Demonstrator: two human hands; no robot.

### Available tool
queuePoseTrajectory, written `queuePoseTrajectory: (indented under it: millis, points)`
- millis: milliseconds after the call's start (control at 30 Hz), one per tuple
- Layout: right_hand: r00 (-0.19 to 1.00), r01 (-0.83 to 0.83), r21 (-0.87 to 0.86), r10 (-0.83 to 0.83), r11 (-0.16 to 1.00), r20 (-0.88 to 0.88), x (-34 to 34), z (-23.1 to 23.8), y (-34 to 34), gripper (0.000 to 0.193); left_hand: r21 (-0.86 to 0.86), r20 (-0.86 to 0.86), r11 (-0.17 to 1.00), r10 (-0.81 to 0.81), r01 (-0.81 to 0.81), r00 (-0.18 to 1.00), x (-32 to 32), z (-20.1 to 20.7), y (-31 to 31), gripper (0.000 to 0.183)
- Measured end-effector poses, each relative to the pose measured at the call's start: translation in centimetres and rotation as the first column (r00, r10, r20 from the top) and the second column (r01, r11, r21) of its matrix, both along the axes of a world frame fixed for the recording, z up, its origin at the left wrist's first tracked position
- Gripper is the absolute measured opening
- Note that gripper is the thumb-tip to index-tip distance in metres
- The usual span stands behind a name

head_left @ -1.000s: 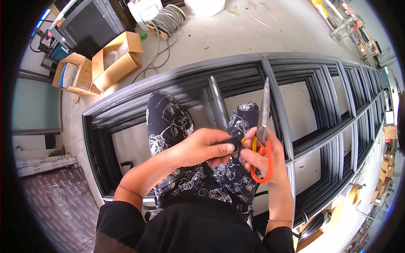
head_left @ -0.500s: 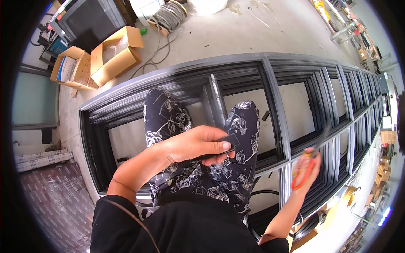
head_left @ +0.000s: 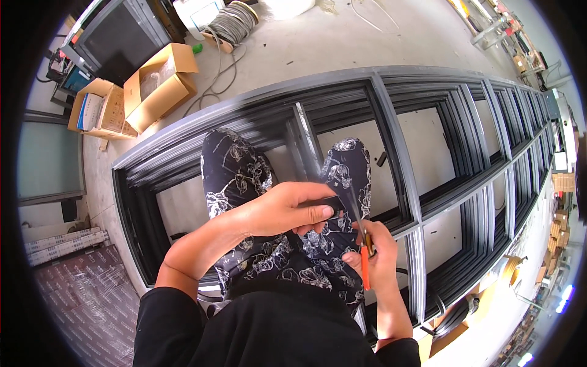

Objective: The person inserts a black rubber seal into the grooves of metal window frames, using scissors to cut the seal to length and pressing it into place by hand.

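Pinched between the thumb and fingers of my left hand [head_left: 296, 211] is a thin, flat black piece [head_left: 335, 202]; its material is not clear. My right hand [head_left: 380, 244] grips a pair of scissors by the orange handle [head_left: 365, 269]. The scissors' [head_left: 356, 211] blades point away from me, close beside the black piece. Whether the blades touch it, I cannot tell. Both hands are above my lap, over patterned dark trousers [head_left: 238, 162]. Around my legs lies a stack of dark grey window-like frames [head_left: 400, 150].
Two open cardboard boxes [head_left: 137, 110] stand at the far left, near a cable reel [head_left: 231, 25]. A wrapped brown stack [head_left: 85, 300] lies at the left. Small dark bits [head_left: 382, 159] rest on the floor inside the frames. Black coiled strips [head_left: 455, 318] are at the lower right.
My right hand has come left with the scissors, from over the frames to beside my left hand. The left hand still holds the black piece in nearly the same place.
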State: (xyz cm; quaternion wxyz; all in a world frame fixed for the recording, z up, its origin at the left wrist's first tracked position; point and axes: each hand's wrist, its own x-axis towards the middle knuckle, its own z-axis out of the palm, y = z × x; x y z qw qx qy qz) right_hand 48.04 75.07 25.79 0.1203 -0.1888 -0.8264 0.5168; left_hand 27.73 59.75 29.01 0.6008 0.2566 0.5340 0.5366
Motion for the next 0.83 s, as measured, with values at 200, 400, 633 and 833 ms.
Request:
queuePoseTrajectory:
  millis: [200, 400, 633, 833]
  points:
    - [0.987, -0.159, 0.192, 0.152, 0.968, 0.051, -1.4, 1.6, 1.0, 0.070, 0.006, 0.041, 1.000, -0.025, 0.025, 0.999, 0.0, 0.1, 0.1, 0.023]
    - [0.977, -0.209, 0.179, 0.200, 0.961, 0.070, -1.8, 1.7, 1.1, 0.067, -0.011, 0.067, 1.000, -0.006, 0.007, 0.998, 0.1, -0.1, -0.4, 0.020]
    - [0.986, -0.162, 0.349, 0.169, 0.923, 0.011, -1.8, 0.4, 0.5, 0.055, -0.061, 0.040, 0.998, -0.014, 0.016, 0.999, -0.1, 0.2, -0.6, 0.021]
    - [0.958, 0.255, -0.064, -0.243, 0.965, 0.151, -0.2, -2.3, 1.8, 0.039, -0.001, -0.007, 0.998, 0.061, -0.061, 0.998, 0.2, -0.8, 0.1, 0.025]
